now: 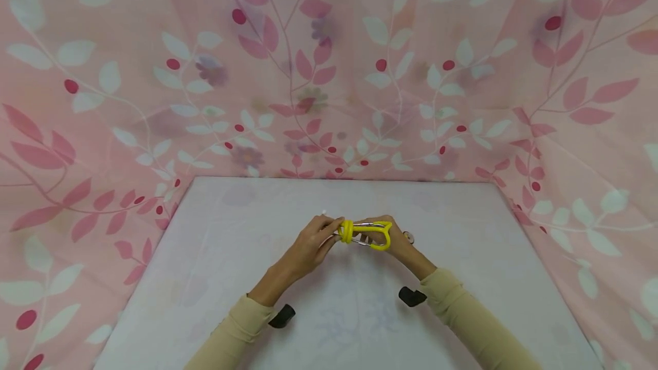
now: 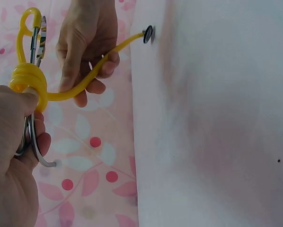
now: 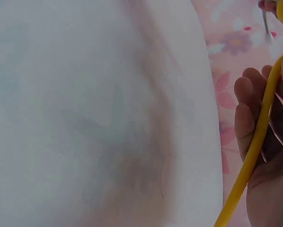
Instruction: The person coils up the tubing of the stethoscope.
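Note:
A stethoscope with yellow tubing (image 1: 347, 231) is held above the table between both hands. My left hand (image 1: 311, 241) grips the bundle near its metal ear tubes, beside several turns of tubing (image 2: 29, 78). One metal ear tube (image 2: 36, 144) with a pale ear tip (image 2: 57, 163) sticks out past the left fingers. My right hand (image 2: 89, 42) holds the free length of tubing between thumb and fingers; in the right wrist view that tubing (image 3: 260, 137) runs across the palm. Beyond the right hand hangs the round chest piece (image 2: 148, 35). A yellow loop stands out from the wrapped turns.
A white-covered table (image 1: 231, 301) lies beneath the hands. Pink leaf-patterned cloth (image 1: 329, 73) surrounds it at the back and sides. Black pieces (image 1: 282, 317) show beside both sleeve cuffs.

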Demonstrator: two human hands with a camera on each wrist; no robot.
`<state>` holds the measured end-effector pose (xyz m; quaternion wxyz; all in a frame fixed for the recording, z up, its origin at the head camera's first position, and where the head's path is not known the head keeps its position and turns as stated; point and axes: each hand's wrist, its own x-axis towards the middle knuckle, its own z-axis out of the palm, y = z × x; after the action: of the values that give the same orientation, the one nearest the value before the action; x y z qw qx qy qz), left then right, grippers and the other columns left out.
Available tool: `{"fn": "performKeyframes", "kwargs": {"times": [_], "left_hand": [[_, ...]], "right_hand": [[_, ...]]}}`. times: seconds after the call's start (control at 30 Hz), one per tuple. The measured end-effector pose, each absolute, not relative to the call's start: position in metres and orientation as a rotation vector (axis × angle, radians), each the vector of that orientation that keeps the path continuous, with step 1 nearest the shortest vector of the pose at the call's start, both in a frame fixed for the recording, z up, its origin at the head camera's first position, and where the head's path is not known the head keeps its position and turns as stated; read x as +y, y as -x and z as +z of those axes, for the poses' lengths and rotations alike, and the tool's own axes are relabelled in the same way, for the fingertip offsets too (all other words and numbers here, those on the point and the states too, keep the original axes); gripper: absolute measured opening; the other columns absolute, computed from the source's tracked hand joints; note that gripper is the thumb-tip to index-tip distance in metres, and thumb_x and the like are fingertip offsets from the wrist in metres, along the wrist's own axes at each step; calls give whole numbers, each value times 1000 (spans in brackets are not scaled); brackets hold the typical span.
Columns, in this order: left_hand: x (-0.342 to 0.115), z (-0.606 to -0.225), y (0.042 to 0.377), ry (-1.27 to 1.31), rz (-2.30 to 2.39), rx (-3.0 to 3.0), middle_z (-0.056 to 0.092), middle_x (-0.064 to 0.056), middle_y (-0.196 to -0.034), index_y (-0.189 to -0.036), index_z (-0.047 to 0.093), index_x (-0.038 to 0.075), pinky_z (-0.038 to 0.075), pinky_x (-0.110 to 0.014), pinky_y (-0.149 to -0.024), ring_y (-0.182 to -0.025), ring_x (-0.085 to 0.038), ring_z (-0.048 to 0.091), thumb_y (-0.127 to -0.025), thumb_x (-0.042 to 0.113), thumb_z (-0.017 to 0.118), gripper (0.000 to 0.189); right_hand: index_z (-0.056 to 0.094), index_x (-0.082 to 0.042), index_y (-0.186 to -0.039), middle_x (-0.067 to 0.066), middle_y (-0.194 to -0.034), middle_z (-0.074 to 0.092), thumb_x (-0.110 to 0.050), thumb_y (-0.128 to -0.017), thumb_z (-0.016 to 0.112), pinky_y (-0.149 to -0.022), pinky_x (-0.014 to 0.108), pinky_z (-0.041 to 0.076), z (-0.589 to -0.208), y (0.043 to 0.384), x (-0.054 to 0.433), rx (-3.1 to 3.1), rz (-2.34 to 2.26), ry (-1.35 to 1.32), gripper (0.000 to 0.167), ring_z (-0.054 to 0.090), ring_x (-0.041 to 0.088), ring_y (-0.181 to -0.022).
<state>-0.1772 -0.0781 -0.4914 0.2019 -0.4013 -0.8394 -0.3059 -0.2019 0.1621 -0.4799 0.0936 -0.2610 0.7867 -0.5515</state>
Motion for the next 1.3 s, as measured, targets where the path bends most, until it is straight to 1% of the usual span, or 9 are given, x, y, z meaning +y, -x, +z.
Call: {"fn": "performKeyframes", "kwargs": {"times": [0.1, 0.2, 0.37, 0.47, 0.63, 0.77, 0.9, 1.1, 1.3], "left_hand": [[-79, -492, 179, 1091, -863, -2337, 61, -8, -114, -137, 56, 4, 43, -45, -109, -100, -15, 56, -89, 10, 71, 51], [-79, -491, 182, 1067, -863, -2330, 61, -9, -113, -136, 57, 3, 43, -48, -108, -100, -16, 57, -88, 10, 71, 51], [-79, -490, 184, 1004, -850, -2359, 61, -10, -112, -138, 55, 4, 53, -35, -97, -101, -17, 57, -88, 10, 72, 53], [-80, -491, 187, 959, -842, -2370, 61, -10, -112, -138, 55, 4, 56, -27, -86, -101, -17, 57, -88, 9, 71, 53], [-82, -493, 193, 917, -835, -2363, 60, -10, -111, -136, 57, 3, 56, -27, -84, -100, -18, 57, -87, 6, 72, 51], [-85, -492, 197, 878, -816, -2397, 60, -10, -112, -137, 57, 3, 56, -27, -85, -101, -18, 57, -92, 9, 68, 47], [-85, -491, 199, 846, -767, -2403, 60, -10, -110, -136, 58, 3, 55, -27, -84, -100, -19, 56, -93, 11, 67, 45], [-82, -488, 200, 826, -715, -2385, 61, -9, -106, -133, 60, 2, 55, -26, -79, -95, -20, 55, -91, 8, 68, 43], [-82, -490, 203, 807, -688, -2421, 61, -9, -105, -133, 60, 3, 55, -25, -79, -93, -19, 55, -90, 8, 70, 45]], "right_hand": [[66, 12, -115, 31, -99, 71, -4, -96, 60, -67, 31, 59, -480, 197, 156, 2305, -1673, 623, 26, 69, 41, -78], [68, 7, -116, 27, -100, 72, -13, -97, 61, -64, 38, 59, -484, 195, 152, 2278, -1723, 510, 28, 68, 45, -77], [69, -2, -120, 23, -93, 74, -14, -95, 63, -59, 48, 57, -503, 195, 147, 2347, -1717, 560, 28, 68, 34, -65], [65, -3, -124, 24, -93, 73, -16, -96, 63, -58, 49, 57, -514, 195, 144, 2355, -1728, 604, 31, 68, 38, -65], [62, -5, -128, 23, -98, 72, -19, -97, 61, -62, 48, 57, -514, 187, 143, 2409, -1586, 668, 34, 68, 40, -71], [56, -5, -138, 22, -101, 72, -17, -94, 65, -67, 48, 58, -505, 176, 142, 2388, -1463, 670, 46, 69, 36, -71], [52, -7, -141, 19, -101, 72, -19, -93, 67, -67, 41, 59, -496, 165, 142, 2373, -1410, 657, 52, 71, 32, -71], [59, -4, -134, 14, -95, 74, -19, -91, 70, -62, 29, 59, -481, 155, 148, 2410, -1369, 720, 46, 73, 29, -72], [69, -5, -122, 4, -83, 75, -17, -90, 72, -58, 22, 56, -468, 144, 154, 2454, -1286, 781, 34, 68, 7, -63]]}}
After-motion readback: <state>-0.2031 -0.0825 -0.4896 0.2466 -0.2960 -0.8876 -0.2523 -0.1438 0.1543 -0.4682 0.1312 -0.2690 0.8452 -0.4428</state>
